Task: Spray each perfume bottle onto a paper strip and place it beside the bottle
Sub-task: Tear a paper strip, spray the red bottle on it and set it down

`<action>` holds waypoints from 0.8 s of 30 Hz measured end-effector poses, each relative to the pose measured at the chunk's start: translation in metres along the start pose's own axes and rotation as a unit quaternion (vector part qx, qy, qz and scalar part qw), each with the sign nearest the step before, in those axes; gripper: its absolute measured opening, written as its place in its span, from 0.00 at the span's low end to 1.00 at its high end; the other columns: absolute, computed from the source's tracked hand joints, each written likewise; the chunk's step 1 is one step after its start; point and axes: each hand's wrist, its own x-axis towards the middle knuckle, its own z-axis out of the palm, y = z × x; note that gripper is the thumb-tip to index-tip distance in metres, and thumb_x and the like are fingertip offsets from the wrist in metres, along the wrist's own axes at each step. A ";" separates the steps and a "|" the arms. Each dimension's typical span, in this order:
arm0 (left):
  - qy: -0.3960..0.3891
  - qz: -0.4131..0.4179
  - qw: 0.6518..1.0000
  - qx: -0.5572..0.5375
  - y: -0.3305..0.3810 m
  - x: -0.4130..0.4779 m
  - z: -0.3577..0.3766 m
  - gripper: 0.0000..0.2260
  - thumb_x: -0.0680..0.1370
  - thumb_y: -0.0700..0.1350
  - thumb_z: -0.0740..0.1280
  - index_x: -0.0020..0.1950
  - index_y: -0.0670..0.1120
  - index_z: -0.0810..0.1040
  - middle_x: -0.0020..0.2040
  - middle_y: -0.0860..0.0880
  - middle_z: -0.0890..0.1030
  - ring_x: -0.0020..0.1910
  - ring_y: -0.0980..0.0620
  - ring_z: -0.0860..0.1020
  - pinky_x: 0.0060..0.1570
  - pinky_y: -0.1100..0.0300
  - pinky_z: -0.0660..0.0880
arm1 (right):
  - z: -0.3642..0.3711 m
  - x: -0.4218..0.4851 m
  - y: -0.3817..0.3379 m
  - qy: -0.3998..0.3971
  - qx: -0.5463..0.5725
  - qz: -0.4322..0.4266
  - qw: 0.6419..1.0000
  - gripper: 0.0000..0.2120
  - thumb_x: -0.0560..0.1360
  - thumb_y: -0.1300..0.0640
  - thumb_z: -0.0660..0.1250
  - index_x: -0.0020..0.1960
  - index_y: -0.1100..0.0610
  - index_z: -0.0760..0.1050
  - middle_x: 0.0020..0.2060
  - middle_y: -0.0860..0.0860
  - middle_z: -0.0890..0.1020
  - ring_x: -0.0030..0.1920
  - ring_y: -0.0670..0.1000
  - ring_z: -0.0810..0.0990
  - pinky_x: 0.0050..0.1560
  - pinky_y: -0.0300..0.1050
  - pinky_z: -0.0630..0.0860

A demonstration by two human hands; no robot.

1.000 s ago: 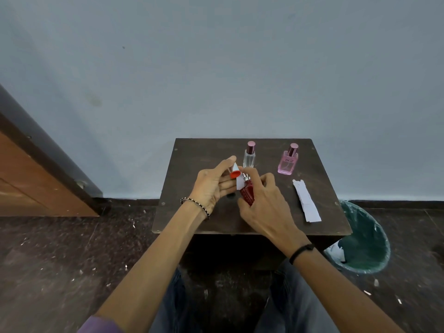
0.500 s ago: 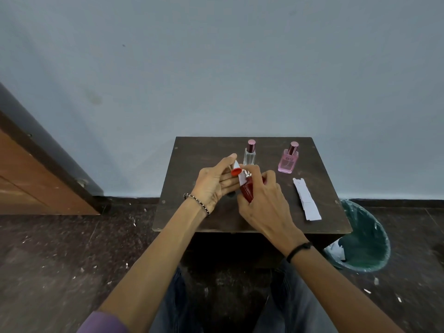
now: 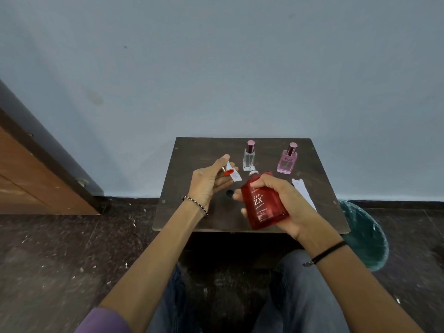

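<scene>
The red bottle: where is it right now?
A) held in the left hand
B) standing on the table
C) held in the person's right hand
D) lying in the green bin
C: the right hand grips the red bottle above the table.

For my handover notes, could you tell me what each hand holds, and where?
Right hand grips the red perfume bottle around its body. Left hand pinches the red cap and paper strip.
</scene>
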 end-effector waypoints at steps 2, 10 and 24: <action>-0.005 0.007 1.000 0.002 0.001 -0.002 0.000 0.15 0.76 0.50 0.73 0.51 0.38 0.84 0.48 0.40 0.87 0.51 0.45 0.86 0.59 0.49 0.80 | 0.001 -0.002 0.001 -0.034 -0.018 0.008 0.999 0.18 0.77 0.61 0.69 0.63 0.66 0.72 0.59 0.68 0.81 0.58 0.64 0.84 0.58 0.64 0.80; -0.029 -0.006 0.998 0.056 0.005 -0.004 0.003 0.18 0.75 0.54 0.73 0.52 0.40 0.86 0.50 0.40 0.87 0.56 0.43 0.84 0.51 0.59 0.82 | 0.009 -0.004 0.008 -0.069 -0.199 -0.032 0.977 0.20 0.80 0.48 0.66 0.63 0.63 0.78 0.53 0.62 0.86 0.56 0.61 0.85 0.58 0.57 0.81; -0.054 -0.032 0.997 0.054 0.003 -0.008 0.005 0.19 0.73 0.54 0.75 0.51 0.38 0.86 0.51 0.39 0.87 0.57 0.38 0.83 0.61 0.44 0.79 | 0.017 0.013 0.010 0.094 -0.256 -0.108 0.956 0.15 0.68 0.42 0.77 0.45 0.52 0.84 0.39 0.50 0.89 0.41 0.48 0.88 0.42 0.41 0.81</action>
